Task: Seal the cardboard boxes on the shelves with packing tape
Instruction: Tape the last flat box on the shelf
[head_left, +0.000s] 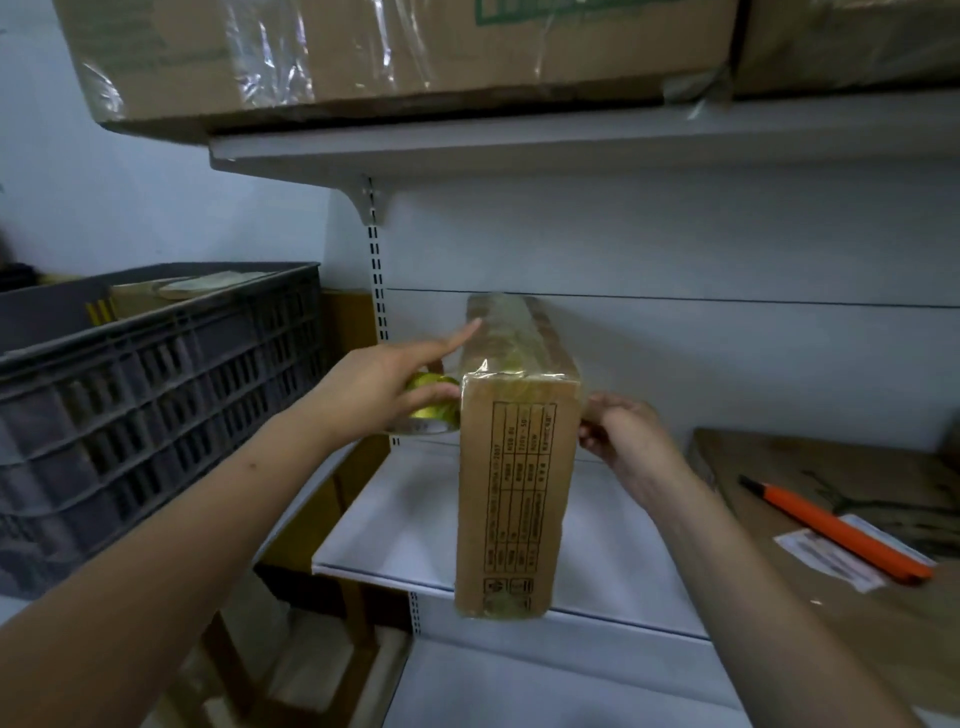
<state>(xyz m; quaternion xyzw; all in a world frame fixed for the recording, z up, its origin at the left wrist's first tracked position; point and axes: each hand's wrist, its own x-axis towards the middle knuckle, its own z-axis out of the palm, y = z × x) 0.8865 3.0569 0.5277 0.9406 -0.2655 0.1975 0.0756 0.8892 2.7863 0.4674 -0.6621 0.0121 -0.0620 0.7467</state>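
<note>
A narrow brown cardboard box (511, 493) with black printed tables stands upright on the white shelf (405, 540), its front end over the shelf edge. Clear tape runs along its top and down the front. My left hand (387, 387) holds a roll of clear packing tape (431, 410) against the box's left side, with its forefinger stretched out along the top left edge. My right hand (623, 436) is at the box's right side near the top, its fingers curled against the cardboard and pinching the tape there.
A dark plastic crate (156, 395) with cardboard inside stands on the left. At the right lies a flat cardboard box (810, 467) with an orange utility knife (836, 527) on it. Taped large boxes (395, 57) sit on the upper shelf (519, 145).
</note>
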